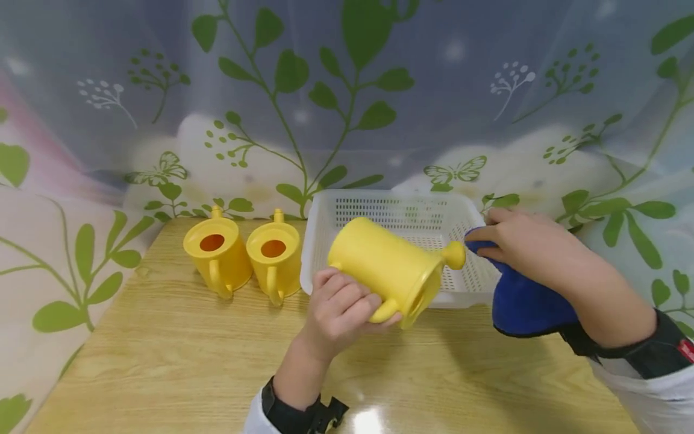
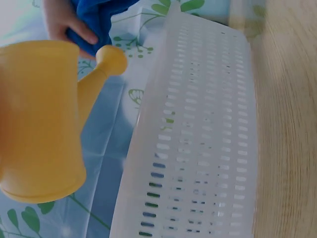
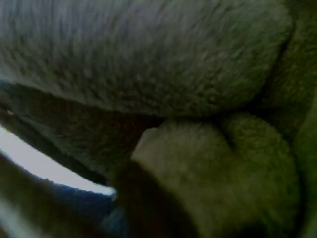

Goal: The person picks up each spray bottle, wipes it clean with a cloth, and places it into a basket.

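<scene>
In the head view my left hand (image 1: pixel 341 307) grips a yellow watering can (image 1: pixel 382 256) by its handle. The can is tilted on its side over the front of a white basket (image 1: pixel 306 265), its round spout head pointing right. My right hand (image 1: pixel 520 241) holds a blue cloth (image 1: pixel 528 301) just right of the spout, and part of the cloth hangs down below the palm. In the left wrist view the spout (image 2: pixel 101 72) stands close to the cloth. Folds of cloth (image 3: pixel 148 54) fill most of the dark right wrist view.
Two more yellow watering cans, one at far left (image 1: pixel 217 259) and one beside the basket (image 1: pixel 275 259), stand upright on the wooden table (image 1: pixel 190 361). A leaf-printed curtain (image 1: pixel 303 108) hangs behind the table.
</scene>
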The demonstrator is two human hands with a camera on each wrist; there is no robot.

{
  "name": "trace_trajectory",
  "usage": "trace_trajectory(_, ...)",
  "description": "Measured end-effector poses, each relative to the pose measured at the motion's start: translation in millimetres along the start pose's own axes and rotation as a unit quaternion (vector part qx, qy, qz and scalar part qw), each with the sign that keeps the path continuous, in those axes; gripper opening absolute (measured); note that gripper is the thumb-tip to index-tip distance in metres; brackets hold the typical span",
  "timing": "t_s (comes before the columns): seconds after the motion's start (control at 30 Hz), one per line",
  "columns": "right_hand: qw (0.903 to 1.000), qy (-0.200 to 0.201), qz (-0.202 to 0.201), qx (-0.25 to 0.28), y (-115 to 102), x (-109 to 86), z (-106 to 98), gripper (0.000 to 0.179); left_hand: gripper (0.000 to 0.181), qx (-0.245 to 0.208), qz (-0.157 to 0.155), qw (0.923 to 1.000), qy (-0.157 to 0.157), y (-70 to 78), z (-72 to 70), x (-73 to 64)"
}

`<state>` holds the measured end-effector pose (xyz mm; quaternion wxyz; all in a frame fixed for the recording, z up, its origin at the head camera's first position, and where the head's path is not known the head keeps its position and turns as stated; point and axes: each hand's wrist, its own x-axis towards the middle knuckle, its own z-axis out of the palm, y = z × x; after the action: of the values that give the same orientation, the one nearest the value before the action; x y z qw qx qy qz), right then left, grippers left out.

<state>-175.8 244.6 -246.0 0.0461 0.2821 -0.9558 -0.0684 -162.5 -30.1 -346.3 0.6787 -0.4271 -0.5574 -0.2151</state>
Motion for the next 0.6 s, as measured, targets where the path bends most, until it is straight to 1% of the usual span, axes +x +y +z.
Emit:
trace_trajectory(0.03,0.9992,0.034,0.012,0.018,3.2,-5.7,3.1,0.03,0.034,0.004,-0.009,0.9999,0.003,-0.4,-0.3,-0.4)
trace_trajectory(0.1,0.9915,0.108,0.041,0.06,7.9,-18.0,11.3,0.034,0.034,0.012,-0.028,0.9995,0.008,-1.1,0.1,-1.5)
trace_trajectory(0.17,0.9769,0.176,0.072,0.097,11.2,-31.7,20.8,0.036,0.034,0.016,-0.045,0.9988,0.011,-1.1,2.9,-1.4)
trace_trajectory(0.23,0.9616,0.22,0.101,0.129,13.1,-43.4,30.6,0.036,0.034,0.019,-0.062,0.9979,0.011,-0.6,5.3,-1.3)
trace_trajectory(0.3,0.9512,0.232,0.131,0.155,14.0,-53.1,38.3,0.035,0.035,0.022,-0.081,0.9964,0.011,0.1,6.6,-1.4)
trace_trajectory(0.37,0.944,0.248,0.136,0.17,15.9,-59.7,45.2,0.035,0.036,0.023,-0.1,0.9946,0.014,0.4,7.1,-1.9)
trace_trajectory(0.43,0.9389,0.264,0.134,0.175,17.8,-64.0,51.5,0.035,0.036,0.025,-0.118,0.9926,0.015,0.5,6.9,-3.1)
trace_trajectory(0.5,0.9315,0.285,0.13,0.185,18.2,-66.2,59.0,0.036,0.035,0.023,-0.141,0.9897,0.012,0.6,5.8,-5.0)
trace_trajectory(0.53,0.9282,0.291,0.133,0.191,17.5,-67.0,63.5,0.036,0.036,0.023,-0.153,0.988,0.009,0.7,4.9,-6.4)
trace_trajectory(0.6,0.9215,0.293,0.151,0.206,15.3,-68.5,73.3,0.036,0.037,0.022,-0.177,0.9839,0.001,1.5,2.9,-9.3)
